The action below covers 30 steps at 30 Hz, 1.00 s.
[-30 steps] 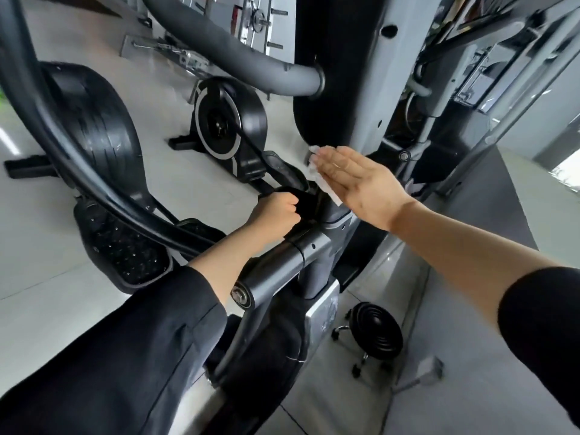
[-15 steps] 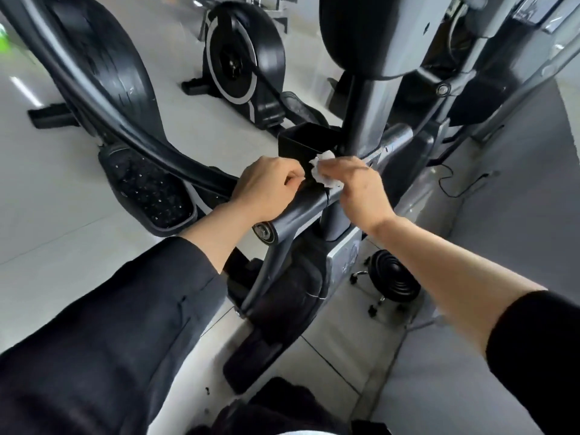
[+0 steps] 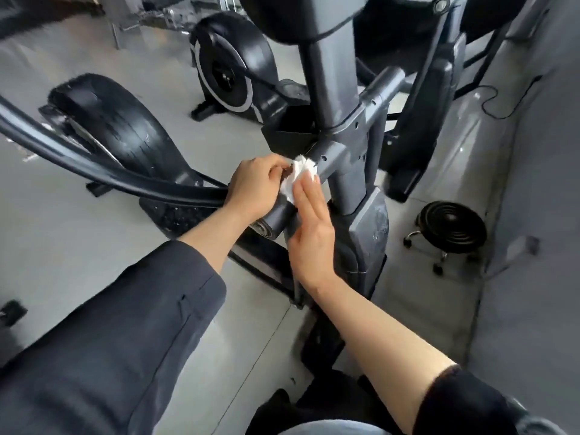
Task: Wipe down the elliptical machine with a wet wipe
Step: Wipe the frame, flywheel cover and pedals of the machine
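Grey gym floor (image 3: 78, 240), elliptical machine (image 3: 342, 127), left hand (image 3: 254, 186) gripping its crossbar (image 3: 279, 216), right hand (image 3: 310, 233) flat, straight fingers (image 3: 306, 196) pressing white wet wipe (image 3: 296, 175) against bar, hands close together.

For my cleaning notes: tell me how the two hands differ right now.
The left hand has curled fingers gripping the wet wipe against the grey bar; the right hand lies flat with straight fingers. The left arm is sleeved to the forearm; the right forearm is bare. Both touch the wipe.
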Motion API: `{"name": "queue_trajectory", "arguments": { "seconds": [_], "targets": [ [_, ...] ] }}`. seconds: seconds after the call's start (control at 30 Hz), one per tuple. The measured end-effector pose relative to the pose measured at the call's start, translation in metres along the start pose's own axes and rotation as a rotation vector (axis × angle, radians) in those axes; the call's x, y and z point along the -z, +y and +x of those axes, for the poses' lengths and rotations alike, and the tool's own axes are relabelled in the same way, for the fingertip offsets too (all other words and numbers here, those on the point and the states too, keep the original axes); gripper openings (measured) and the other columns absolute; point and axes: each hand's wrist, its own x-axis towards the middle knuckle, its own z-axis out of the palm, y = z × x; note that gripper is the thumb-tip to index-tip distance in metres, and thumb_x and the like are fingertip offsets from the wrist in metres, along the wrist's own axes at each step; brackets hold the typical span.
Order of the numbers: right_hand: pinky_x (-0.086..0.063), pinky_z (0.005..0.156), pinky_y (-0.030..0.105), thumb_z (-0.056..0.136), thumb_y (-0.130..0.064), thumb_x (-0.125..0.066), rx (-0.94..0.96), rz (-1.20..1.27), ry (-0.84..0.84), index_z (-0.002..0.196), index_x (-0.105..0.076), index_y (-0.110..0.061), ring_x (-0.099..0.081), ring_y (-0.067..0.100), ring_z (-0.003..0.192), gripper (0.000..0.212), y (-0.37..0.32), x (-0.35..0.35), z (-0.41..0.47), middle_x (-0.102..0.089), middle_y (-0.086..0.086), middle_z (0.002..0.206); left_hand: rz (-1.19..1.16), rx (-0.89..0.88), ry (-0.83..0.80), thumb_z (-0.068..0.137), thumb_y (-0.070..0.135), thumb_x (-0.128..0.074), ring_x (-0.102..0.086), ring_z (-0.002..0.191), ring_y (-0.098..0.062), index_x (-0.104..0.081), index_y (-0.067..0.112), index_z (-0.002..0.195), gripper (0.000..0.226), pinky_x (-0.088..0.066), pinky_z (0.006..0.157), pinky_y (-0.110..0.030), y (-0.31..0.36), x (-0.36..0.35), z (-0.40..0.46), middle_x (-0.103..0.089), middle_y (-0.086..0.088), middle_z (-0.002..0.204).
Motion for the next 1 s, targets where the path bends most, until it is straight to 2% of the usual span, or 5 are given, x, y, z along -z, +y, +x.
{"name": "queue_trajectory", "arguments": {
  "seconds": [0.4, 0.53, 0.7, 0.83, 1.0],
  "targets": [
    [-0.011, 0.114, 0.007, 0.072, 0.028, -0.040, -0.350, 0.217, 0.217, 0.152, -0.025, -0.003, -0.016, 0.018, 0.149, 0.087, 0.032, 0.011, 0.021, -0.018, 0.010, 0.161, 0.412, -0.431, -0.072, 0.094, 0.008, -0.054, -0.033, 0.139, -0.026, -0.044, 0.003, 0.141, 0.048, -0.030, 0.113, -0.035, 0.044, -0.020, 0.017, -0.036, -0.011, 0.151],
    [-0.007, 0.119, 0.020, 0.077, 0.024, -0.035, -0.448, 0.088, 0.108, 0.155, -0.017, -0.007, -0.001, 0.015, 0.151, 0.086, 0.079, 0.005, 0.050, -0.010, 0.007, 0.163, 0.661, -0.564, -0.225, 0.095, 0.013, -0.055, -0.003, 0.151, -0.024, -0.028, 0.005, 0.150, 0.062, -0.012, 0.122, -0.039, 0.053, -0.040, 0.025, -0.012, -0.009, 0.163],
    [-0.043, 0.101, 0.054, 0.068, 0.023, -0.042, -0.595, 0.117, 0.058, 0.139, -0.034, -0.005, -0.035, 0.034, 0.136, 0.077, 0.126, -0.002, 0.031, -0.035, 0.018, 0.146, 1.031, -0.618, -0.195, 0.096, 0.018, -0.052, 0.010, 0.149, -0.033, -0.010, 0.007, 0.154, 0.073, -0.005, 0.121, -0.046, 0.049, -0.049, 0.026, 0.003, -0.012, 0.163],
    [-0.035, 0.113, 0.044, 0.065, 0.025, -0.039, -0.464, 0.189, 0.035, 0.142, -0.037, -0.003, -0.029, 0.029, 0.143, 0.082, 0.131, 0.006, 0.059, -0.029, 0.011, 0.155, 1.198, -0.649, -0.229, 0.093, 0.011, -0.032, 0.012, 0.148, -0.037, 0.002, 0.006, 0.154, 0.070, -0.001, 0.121, -0.051, 0.055, -0.057, 0.016, 0.010, -0.018, 0.161],
    [-0.053, 0.092, 0.035, 0.088, 0.009, -0.048, -0.391, -0.059, -0.019, 0.133, -0.050, -0.005, -0.050, 0.019, 0.121, 0.047, 0.163, 0.022, 0.012, -0.047, 0.005, 0.137, 1.100, -0.594, -0.481, 0.089, 0.013, -0.013, 0.013, 0.149, -0.027, 0.004, 0.005, 0.153, 0.066, 0.011, 0.119, -0.042, 0.071, -0.119, -0.004, 0.009, -0.013, 0.163]
  ]
}}
